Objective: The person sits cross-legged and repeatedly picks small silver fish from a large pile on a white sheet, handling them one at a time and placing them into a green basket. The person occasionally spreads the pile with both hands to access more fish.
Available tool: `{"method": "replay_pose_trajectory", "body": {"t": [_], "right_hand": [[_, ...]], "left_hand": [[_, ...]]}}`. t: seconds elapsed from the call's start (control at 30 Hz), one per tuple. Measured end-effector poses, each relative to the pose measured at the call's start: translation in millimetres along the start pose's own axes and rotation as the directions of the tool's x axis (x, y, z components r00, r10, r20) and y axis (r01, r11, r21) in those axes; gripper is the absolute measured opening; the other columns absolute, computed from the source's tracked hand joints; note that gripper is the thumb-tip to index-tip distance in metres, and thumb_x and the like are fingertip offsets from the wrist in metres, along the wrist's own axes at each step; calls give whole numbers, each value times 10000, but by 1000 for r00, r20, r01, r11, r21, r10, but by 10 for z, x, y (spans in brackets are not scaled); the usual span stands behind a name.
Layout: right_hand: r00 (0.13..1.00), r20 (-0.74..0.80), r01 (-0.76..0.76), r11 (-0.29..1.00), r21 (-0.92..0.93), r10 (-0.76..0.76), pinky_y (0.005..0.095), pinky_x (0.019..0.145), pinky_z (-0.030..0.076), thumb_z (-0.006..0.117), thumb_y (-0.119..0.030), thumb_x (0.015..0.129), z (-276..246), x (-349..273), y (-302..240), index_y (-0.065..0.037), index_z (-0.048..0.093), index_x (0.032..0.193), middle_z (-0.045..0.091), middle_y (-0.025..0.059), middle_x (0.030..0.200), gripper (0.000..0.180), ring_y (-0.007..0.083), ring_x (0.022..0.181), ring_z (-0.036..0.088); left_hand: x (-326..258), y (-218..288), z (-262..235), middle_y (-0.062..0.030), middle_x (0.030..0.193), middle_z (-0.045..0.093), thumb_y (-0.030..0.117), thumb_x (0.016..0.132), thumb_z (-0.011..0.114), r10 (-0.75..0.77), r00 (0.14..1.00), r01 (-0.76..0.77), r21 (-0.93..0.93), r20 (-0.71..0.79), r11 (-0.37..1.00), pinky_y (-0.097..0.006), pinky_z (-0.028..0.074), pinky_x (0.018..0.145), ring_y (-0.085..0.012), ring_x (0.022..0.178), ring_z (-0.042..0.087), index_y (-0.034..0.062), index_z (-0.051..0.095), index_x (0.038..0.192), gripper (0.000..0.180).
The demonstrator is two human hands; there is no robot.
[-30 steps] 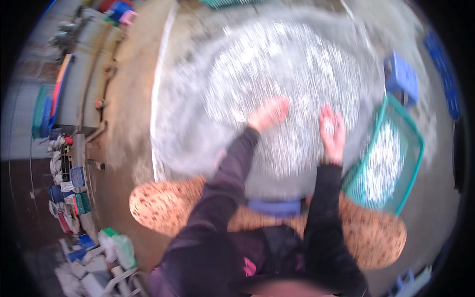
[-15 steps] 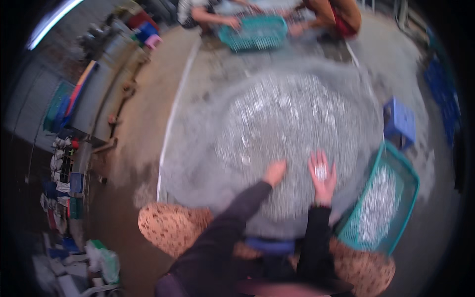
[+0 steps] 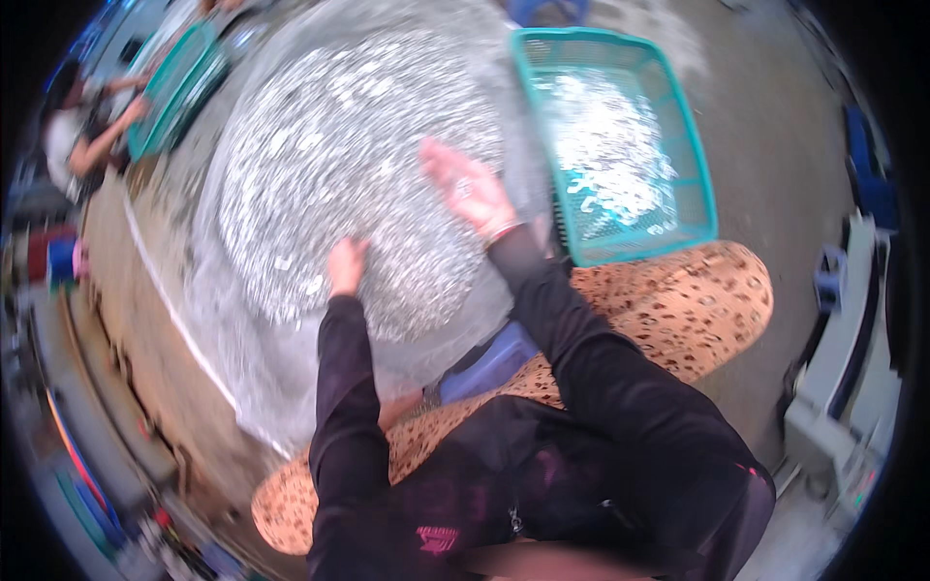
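1. The left hand (image 3: 346,266) is low over the near part of a broad spread of small silvery pieces (image 3: 339,145). Its fingers curl inward, and blur hides the fingertips, so I cannot tell whether it pinches anything or touches the spread.
2. The right hand (image 3: 470,194) is turned palm up, fingers extended and unclenched. A few pale specks lie on the palm, resting there rather than gripped. It is farther forward than the left hand, over the right part of the spread.
3. The silvery pieces lie in a wide, roughly round layer on a translucent plastic sheet (image 3: 291,373), whose bare margin shows around them. They are too blurred to identify more exactly.
4. Just beside the sheet, on the right, a teal perforated plastic basket (image 3: 690,145) holds a bright pile (image 3: 615,145) of similar pieces, with part of its floor visible.
5. The person's dark sleeves (image 3: 349,387) reach forward over leopard-print trousers (image 3: 688,300). Between the legs, near the sheet's edge, is a blue plastic object (image 3: 489,363), partly hidden.
6. At the upper left, well apart from these hands, a co-worker (image 3: 63,145) has a hand (image 3: 136,108) at another teal basket (image 3: 174,97).
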State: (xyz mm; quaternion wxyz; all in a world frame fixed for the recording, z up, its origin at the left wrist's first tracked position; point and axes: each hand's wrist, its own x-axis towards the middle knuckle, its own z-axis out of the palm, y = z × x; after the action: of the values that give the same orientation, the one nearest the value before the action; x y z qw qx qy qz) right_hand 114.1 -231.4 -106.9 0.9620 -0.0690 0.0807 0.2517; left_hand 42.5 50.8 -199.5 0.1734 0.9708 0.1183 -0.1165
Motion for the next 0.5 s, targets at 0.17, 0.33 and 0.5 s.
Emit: {"method": "replay_pose_trajectory", "body": {"t": [0.17, 0.33, 0.5], "right_hand": [[999, 50, -1, 985, 174, -8, 398, 800, 535, 486, -94, 910, 290, 0, -75, -42, 384, 1327, 544, 179, 1126, 432, 311, 1008, 567], [906, 284, 374, 908, -191, -314, 306, 639, 456, 490, -68, 876, 458, -187, -1153, -61, 435, 1289, 584, 96, 898, 416, 176, 787, 560], [485, 166, -303, -343, -889, -859, 504, 951, 310, 645, -319, 720, -155, -540, -2057, -250, 498, 1276, 411, 205, 1203, 579, 348, 1132, 382]], "left_hand": [[-171, -19, 121, -233, 897, 645, 335, 818, 617, 68, 996, -69, 23, 66, 997, -464, 465, 760, -397, 873, 610, 75, 612, 1097, 381], [-128, 156, 119, -232, 871, 643, 337, 805, 628, 55, 992, -65, 87, 114, 994, -482, 463, 741, -409, 859, 607, 41, 616, 944, 326], [18, 182, -21, -215, 811, 648, 380, 827, 586, 40, 987, -34, -42, 153, 999, -464, 462, 697, -377, 807, 621, 27, 670, 865, 365]]}}
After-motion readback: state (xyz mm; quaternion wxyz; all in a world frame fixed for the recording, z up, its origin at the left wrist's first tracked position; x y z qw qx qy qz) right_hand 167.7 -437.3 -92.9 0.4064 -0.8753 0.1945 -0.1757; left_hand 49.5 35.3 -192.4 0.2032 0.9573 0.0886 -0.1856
